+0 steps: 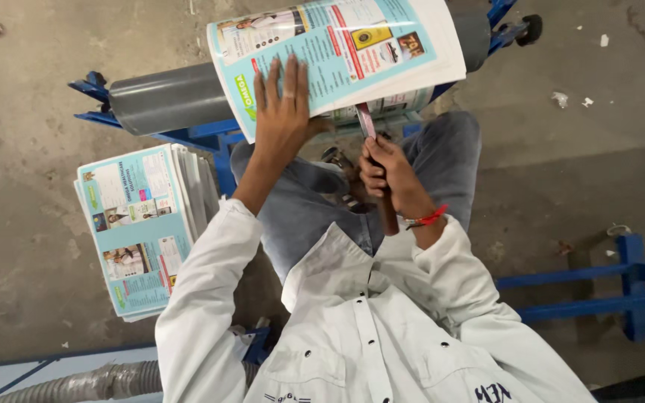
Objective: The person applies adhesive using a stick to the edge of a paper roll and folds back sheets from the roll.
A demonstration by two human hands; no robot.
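A printed light-blue and white paper sheet is wrapped over a grey pipe that lies across a blue metal stand. My left hand lies flat on the sheet's near edge, fingers spread, pressing it onto the pipe. My right hand grips the brown wooden handle of a knife, whose blade points up under the sheet's lower edge. I sit over the work in blue jeans and a white shirt, with a red thread band on my right wrist.
A stack of the same printed sheets lies on the concrete floor at the left. A blue metal frame stands at the right. A grey ribbed hose runs along the bottom left. Small paper scraps dot the floor.
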